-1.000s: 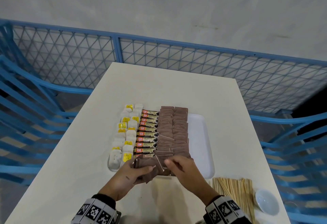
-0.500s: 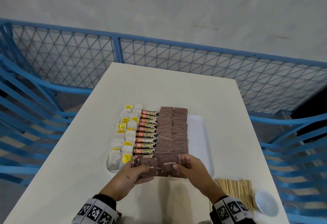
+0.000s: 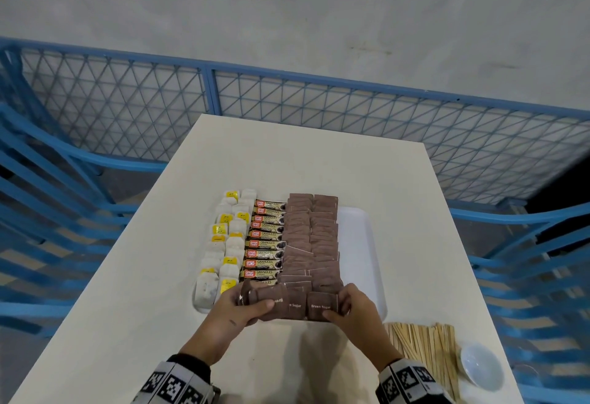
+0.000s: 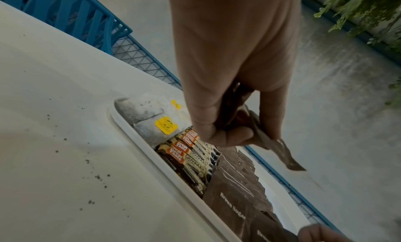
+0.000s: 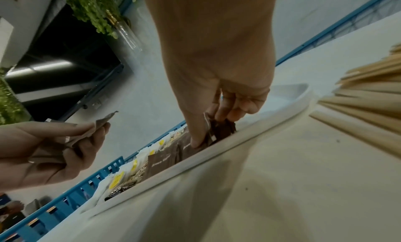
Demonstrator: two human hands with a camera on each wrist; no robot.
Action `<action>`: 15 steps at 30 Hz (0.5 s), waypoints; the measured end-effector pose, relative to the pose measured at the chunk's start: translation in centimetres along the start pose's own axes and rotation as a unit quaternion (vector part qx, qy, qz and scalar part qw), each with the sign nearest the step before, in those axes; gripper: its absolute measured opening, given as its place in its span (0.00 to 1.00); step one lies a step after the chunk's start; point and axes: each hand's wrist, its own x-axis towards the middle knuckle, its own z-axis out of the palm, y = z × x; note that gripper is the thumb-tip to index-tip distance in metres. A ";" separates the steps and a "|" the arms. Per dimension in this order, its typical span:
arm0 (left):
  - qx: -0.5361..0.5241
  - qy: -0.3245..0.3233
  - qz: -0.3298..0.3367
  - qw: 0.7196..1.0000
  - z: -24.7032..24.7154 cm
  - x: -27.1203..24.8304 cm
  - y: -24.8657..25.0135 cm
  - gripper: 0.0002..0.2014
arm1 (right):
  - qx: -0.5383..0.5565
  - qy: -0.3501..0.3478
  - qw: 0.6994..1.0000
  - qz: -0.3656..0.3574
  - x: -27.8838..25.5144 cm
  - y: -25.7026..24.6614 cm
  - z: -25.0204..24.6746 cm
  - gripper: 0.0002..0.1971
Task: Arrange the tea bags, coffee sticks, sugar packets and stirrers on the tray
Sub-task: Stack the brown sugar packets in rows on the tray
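Bare hands, b&w marker-pattern cuffs [image 3: 178, 384]

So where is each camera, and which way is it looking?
Head: on the person's head, looking down at the tray; left hand, right hand and both patterned sleeves show.
Left wrist: on that wrist, looking along the fingers, which grip spare sugar packets above the tray.
Right wrist: on that wrist, looking along the fingers, which pinch a sugar packet in the tray; stirrers lie beside it.
Shared: both wrist views show the tea bags and coffee sticks.
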 end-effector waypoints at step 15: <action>-0.077 -0.063 -0.025 0.995 2.2 0.5 0.5 0.09 | 0.220 -0.146 0.962 -0.073 -1.4 -5.6 -0.7 0.04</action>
